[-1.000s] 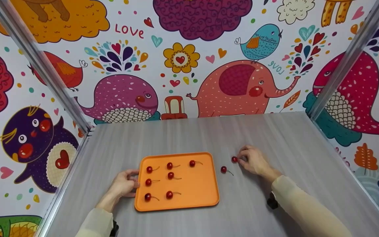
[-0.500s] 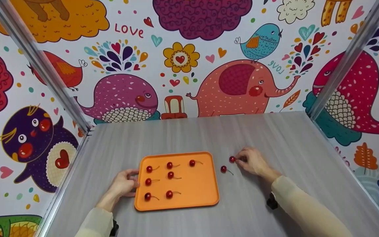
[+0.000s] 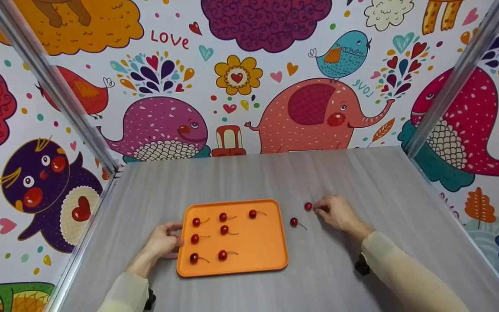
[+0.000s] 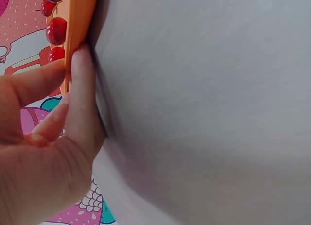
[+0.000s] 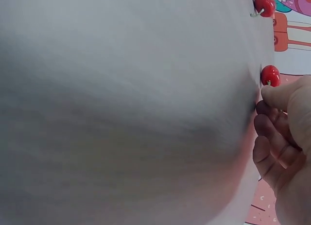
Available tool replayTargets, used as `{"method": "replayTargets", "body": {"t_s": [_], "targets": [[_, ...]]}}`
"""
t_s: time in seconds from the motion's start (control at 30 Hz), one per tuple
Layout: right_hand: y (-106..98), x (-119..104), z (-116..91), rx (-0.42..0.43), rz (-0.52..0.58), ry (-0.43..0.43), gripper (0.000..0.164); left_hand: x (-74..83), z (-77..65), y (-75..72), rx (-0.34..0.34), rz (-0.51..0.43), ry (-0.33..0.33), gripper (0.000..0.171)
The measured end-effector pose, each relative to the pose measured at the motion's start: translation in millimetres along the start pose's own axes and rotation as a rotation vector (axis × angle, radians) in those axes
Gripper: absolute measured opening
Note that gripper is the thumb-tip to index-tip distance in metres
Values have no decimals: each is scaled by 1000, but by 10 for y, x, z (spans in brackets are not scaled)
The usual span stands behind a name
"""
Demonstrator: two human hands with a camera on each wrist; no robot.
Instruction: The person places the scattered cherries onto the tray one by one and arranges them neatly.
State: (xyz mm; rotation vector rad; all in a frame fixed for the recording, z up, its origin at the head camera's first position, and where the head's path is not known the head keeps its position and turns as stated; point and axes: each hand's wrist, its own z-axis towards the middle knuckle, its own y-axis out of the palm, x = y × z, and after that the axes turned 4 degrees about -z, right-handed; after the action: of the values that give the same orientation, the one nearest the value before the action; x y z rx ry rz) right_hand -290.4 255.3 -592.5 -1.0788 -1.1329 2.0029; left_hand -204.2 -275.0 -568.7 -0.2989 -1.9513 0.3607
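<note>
On the table lies an orange tray with several red cherries set apart on it, one of them a cherry at its upper right. My left hand pinches the tray's left edge, thumb and fingers meeting at the rim in the left wrist view. To the right of the tray, my right hand pinches the stem of a cherry. In the right wrist view that cherry sits just beyond the fingertips, its stem mostly hidden by them. Another cherry lies between the tray and this hand, stem pointing right.
The grey table is bounded by a back wall printed with cartoon animals. Metal posts rise at its back corners, the left post and the right post.
The right hand and its cherry shifted slightly left, then back to the right and a little farther from me. The left hand and the tray have stayed in place.
</note>
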Motion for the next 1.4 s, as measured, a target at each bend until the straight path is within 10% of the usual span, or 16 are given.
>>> {"method": "replayTargets", "body": {"t_s": [1.4], "targets": [[226,-730,256,-86,135,-23,8,17,-19,-2,-3,-20,0,63]]}}
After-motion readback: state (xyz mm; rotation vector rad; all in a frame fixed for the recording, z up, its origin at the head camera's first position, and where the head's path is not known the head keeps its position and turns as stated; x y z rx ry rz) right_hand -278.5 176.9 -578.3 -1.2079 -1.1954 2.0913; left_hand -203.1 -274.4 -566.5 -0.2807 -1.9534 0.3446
